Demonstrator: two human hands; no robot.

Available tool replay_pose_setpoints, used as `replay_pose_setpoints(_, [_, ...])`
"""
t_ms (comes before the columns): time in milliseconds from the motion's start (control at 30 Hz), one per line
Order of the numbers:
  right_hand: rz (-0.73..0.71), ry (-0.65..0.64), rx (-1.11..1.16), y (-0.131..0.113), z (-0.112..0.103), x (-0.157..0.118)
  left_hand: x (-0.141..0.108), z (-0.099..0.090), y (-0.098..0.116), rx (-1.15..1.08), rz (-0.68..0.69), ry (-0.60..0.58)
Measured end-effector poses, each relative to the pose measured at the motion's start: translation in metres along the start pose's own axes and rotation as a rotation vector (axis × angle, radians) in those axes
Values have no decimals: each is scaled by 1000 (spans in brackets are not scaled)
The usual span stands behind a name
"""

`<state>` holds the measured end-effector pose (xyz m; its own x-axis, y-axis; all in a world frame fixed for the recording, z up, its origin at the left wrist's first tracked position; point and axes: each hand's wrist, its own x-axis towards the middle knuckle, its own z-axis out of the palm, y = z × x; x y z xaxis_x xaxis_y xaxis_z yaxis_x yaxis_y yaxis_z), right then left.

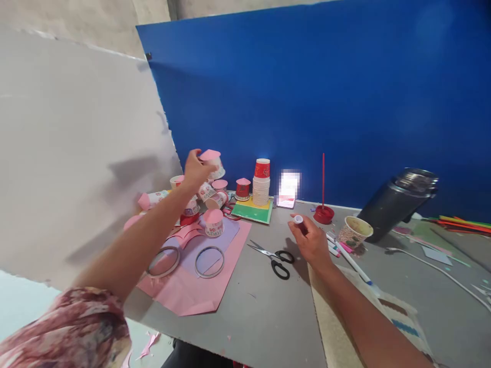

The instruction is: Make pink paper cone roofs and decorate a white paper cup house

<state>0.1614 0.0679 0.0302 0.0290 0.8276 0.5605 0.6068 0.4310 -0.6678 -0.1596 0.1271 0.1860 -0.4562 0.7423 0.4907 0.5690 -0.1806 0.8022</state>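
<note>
My left hand [196, 173] is closed around a patterned paper cup [215, 167] with a pink cone top, raised above a cluster of similar cups at the left back. Below it, another cone-topped cup [213, 223] stands upright on purple paper [230, 234]. My right hand [310, 239] grips a small white tube-like thing [298, 219], only its round end showing between the fingers. On the table between my hands, a pair of scissors [273, 254] with black handles lies spread open. Two rolls of tape [209, 262] rest on the pink and purple paper.
A stack of paper cups [261, 189] stands on a green and yellow board [251, 211] by the blue panel [307, 92]. A lit phone [288, 188] leans behind. To the right are a stained cup [355, 232], a tilted dark flask [395, 204], markers [353, 260] and a white cable [433, 271].
</note>
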Motion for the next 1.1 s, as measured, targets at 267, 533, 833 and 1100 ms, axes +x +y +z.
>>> replay_pose_setpoints(267, [-39,-23,-59,3,6,2,46,32,-10,309,-83,-166])
replay_pose_setpoints(533, [-49,-92,-30,6,7,2,46,58,-34,415,-49,-181])
replay_pose_setpoints(833, [-59,-129,-28,2,3,0,3,7,-4,649,133,-208])
replay_pose_setpoints(1100, [-30,-129,-37,-4,-2,-2,-107,-70,4,528,92,-495])
